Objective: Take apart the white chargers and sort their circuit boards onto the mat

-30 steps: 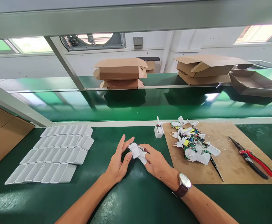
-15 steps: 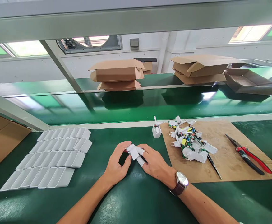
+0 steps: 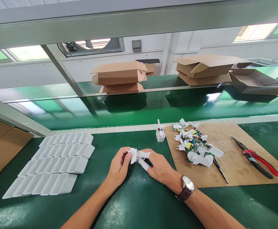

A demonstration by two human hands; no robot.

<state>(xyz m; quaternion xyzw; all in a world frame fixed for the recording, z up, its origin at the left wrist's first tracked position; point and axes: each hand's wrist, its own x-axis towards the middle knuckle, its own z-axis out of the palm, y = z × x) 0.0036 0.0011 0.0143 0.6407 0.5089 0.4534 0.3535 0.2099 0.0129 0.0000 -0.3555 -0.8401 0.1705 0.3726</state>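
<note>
Both hands meet over the green bench top near its middle. My left hand (image 3: 118, 166) pinches a small white plug part (image 3: 133, 155) between thumb and fingers. My right hand (image 3: 159, 168), with white finger cots on two fingertips and a watch on the wrist, grips the other side of the same part. To the right, a pile of white plug parts and green circuit boards (image 3: 196, 147) lies on a cardboard sheet (image 3: 231, 165). To the left, rows of white plastic shells (image 3: 55, 162) lie side by side.
A small white cup (image 3: 160, 134) with pieces in it stands by the cardboard sheet's corner. Red-handled pliers (image 3: 256, 158) lie on the sheet's right part. Cardboard boxes (image 3: 119, 76) sit on the shelf beyond. A flat cardboard piece (image 3: 0, 146) lies at far left.
My left hand's fingers, spread open a second ago, have closed onto the white part. Both hands have turned the part between them.
</note>
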